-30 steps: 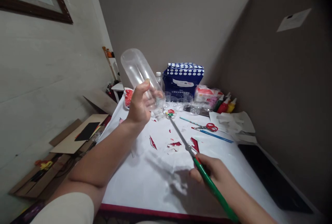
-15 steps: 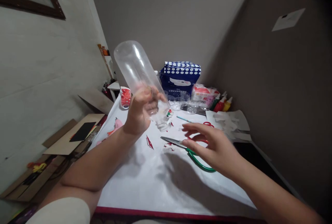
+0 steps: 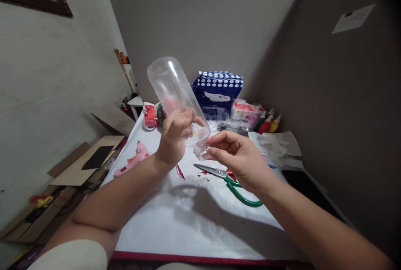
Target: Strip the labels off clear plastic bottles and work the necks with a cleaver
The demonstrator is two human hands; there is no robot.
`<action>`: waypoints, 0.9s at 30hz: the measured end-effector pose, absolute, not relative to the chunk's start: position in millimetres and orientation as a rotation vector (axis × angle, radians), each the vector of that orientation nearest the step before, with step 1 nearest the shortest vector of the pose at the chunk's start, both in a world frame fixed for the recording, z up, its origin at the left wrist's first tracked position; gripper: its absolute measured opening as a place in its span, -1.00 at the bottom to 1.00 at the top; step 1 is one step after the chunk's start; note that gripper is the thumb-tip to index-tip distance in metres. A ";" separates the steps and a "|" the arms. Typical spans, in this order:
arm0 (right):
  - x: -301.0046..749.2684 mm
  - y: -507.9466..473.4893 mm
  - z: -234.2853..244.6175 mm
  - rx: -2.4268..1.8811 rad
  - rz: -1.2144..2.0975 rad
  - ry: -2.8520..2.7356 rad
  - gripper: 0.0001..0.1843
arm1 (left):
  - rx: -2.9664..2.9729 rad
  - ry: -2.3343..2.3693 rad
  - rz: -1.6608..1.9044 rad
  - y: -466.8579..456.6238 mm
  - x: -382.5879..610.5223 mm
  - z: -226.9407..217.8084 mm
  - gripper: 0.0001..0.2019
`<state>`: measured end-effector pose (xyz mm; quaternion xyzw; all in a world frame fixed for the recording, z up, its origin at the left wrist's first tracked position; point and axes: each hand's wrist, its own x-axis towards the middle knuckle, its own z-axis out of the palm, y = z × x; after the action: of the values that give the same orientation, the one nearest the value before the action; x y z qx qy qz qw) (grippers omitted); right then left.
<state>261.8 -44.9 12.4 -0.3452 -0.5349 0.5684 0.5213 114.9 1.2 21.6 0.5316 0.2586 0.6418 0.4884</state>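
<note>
My left hand [image 3: 173, 138] is wrapped round a clear plastic bottle [image 3: 173, 82], tilted with its base up to the left and its neck down to the right. At the neck, the thumb and fingers of my right hand [image 3: 236, 155] pinch the bottle's rim. Beneath my right hand, green-handled scissors [image 3: 242, 195] lie on the white cloth with their blades pointing left. Small red scraps [image 3: 180, 172] are scattered near the blade tips.
A pink glue gun [image 3: 133, 161] lies on the left of the white-covered table [image 3: 194, 228]. At the back stand a blue dotted bag [image 3: 216, 94], a pink-and-white pack [image 3: 246, 113] and several paint bottles [image 3: 266, 124]. Cut white paper [image 3: 278, 147] and a black flat object [image 3: 308, 193] are on the right.
My right hand has moved up and left from above the scissors to the bottle's neck and closed on it. The bottle has shifted slightly right and down in my left hand.
</note>
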 end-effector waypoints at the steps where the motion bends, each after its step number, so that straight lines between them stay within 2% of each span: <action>1: 262.5 -45.0 12.0 -0.830 1.360 -1.284 -0.81 | 1.310 0.631 1.556 1.0 115.5 21.1 -0.72; 9: 265.5 -46.3 2.0 -0.848 1.359 -1.219 -0.87 | 1.343 0.689 1.465 2.2 117.9 18.2 -0.70; 16: 264.6 -43.8 -7.3 -0.820 1.442 -1.058 -0.79 | 1.239 0.646 1.483 1.6 122.4 20.2 -0.72; 27: 292.9 -57.1 -21.4 -0.999 1.320 -1.237 -0.77 | 1.160 0.648 1.447 6.2 120.4 23.5 -0.72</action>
<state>292.9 -57.1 -21.4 -0.4152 -0.5142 0.5486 0.5121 120.4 6.2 23.5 0.4911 0.2742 0.6127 0.5552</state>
